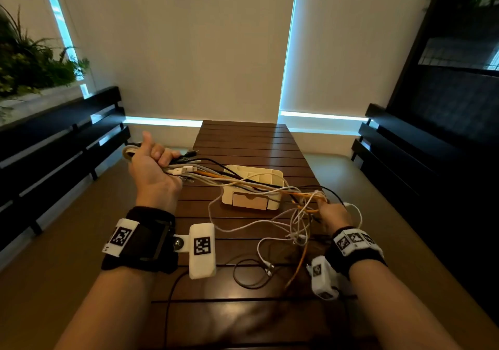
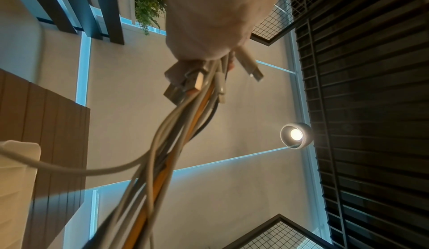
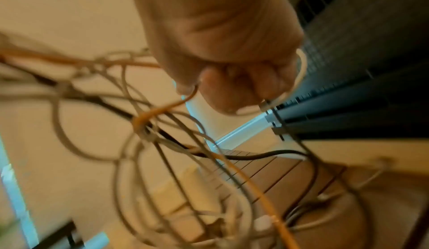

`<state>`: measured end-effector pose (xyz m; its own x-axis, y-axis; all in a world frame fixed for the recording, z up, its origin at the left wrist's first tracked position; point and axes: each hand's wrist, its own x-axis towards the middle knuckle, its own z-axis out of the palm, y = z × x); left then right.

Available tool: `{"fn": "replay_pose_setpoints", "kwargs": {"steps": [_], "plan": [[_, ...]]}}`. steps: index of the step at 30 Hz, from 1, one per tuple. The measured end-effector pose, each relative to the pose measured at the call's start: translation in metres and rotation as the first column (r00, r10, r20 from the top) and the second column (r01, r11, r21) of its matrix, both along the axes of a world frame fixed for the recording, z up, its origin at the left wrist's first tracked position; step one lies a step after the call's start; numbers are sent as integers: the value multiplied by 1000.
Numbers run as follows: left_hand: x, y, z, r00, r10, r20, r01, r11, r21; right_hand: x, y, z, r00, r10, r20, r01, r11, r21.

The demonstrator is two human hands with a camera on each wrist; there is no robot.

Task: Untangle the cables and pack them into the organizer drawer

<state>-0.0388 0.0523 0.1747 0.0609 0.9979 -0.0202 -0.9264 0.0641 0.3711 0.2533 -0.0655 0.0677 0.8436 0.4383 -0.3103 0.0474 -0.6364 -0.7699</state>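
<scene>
My left hand (image 1: 154, 160) is raised off the table's left side and grips one end of a cable bundle (image 1: 243, 181) of white, grey, black and orange leads, thumb up. Several plug ends (image 2: 185, 82) stick out below its fist. The bundle stretches rightward over the cream organizer drawer (image 1: 253, 187) to my right hand (image 1: 330, 210), which pinches the orange and white cables (image 3: 162, 109) in a tangled knot. Loose loops (image 1: 270, 244) hang from the knot onto the wooden table (image 1: 243, 139).
The table is narrow, slatted and dark brown, with its edges close on both sides. Black benches (image 1: 62, 144) flank it left and right (image 1: 421, 155). A planter with greenery (image 1: 29, 63) stands far left. Drawn blinds (image 1: 189, 39) fill the back wall.
</scene>
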Motion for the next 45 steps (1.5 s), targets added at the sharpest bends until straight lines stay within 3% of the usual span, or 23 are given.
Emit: {"fn": "replay_pose_setpoints", "kwargs": {"steps": [1,3,6,8,11,15,18,20,21,23,24,25,26,27,29,31,34,37,39,41,42,43,45], "plan": [[1,0,-1,1000,1,-1,-1,1000,-3,0,4,-3,954,-65,-294,128,971,201],[2,-1,-1,1000,2,-1,-2,1000,-1,-6,4,1,681,-48,-730,464,800,380],[1,-1,-5,1000,3,0,-3,1000,2,-13,-2,12,408,109,-906,751,525,401],[0,-2,-8,1000,3,15,-3,1000,-13,-14,0,14,330,183,-926,842,386,376],[1,-4,-13,1000,-12,15,13,999,-39,-12,7,7,380,241,-893,854,280,439],[-2,-3,-14,1000,-4,-1,4,999,-42,-11,9,2,595,243,-766,659,399,638],[-10,2,-7,998,56,-18,-56,998,-17,-1,7,-8,839,255,-481,202,674,710],[-22,9,0,992,123,-19,-122,992,14,-5,-8,-15,946,279,-162,-196,896,398],[-29,12,4,988,156,-20,-155,987,36,2,-14,-24,970,238,44,-242,935,259],[-42,17,10,979,204,-18,-202,977,70,7,-32,-27,890,91,446,-211,951,227],[-46,18,11,976,218,-28,-215,973,85,9,-43,-30,798,142,586,-214,975,54],[-46,17,13,974,220,-48,-215,971,103,11,-44,-27,746,302,593,-247,953,-174],[-44,16,13,973,220,-68,-212,971,115,23,-40,-36,776,352,523,-251,933,-256],[-42,16,12,971,225,-81,-214,969,119,31,-40,-45,812,478,335,-409,876,-256],[-39,19,8,968,232,-94,-220,968,118,40,-40,-40,729,676,-108,-684,725,-83],[-40,24,3,968,234,-93,-224,968,114,44,-38,-38,782,592,-192,-547,801,243],[-43,30,-5,959,265,-98,-256,962,96,47,-29,-34,918,335,-211,-213,868,449],[-44,29,-7,949,296,-108,-286,953,102,50,-16,-26,984,78,160,-135,913,386],[-43,27,-4,938,323,-124,-311,944,107,54,-12,-27,886,63,460,-210,938,276],[-44,23,-1,936,329,-127,-317,942,108,55,-13,-33,737,195,647,-324,942,84],[-45,21,1,934,335,-123,-323,941,103,56,-14,-37,676,354,647,-394,915,-89],[-45,20,3,932,343,-118,-333,938,97,57,-15,-41,598,581,551,-484,811,-329],[-47,19,4,927,356,-119,-347,933,90,55,-21,-45,501,862,83,-540,385,-748]]}}
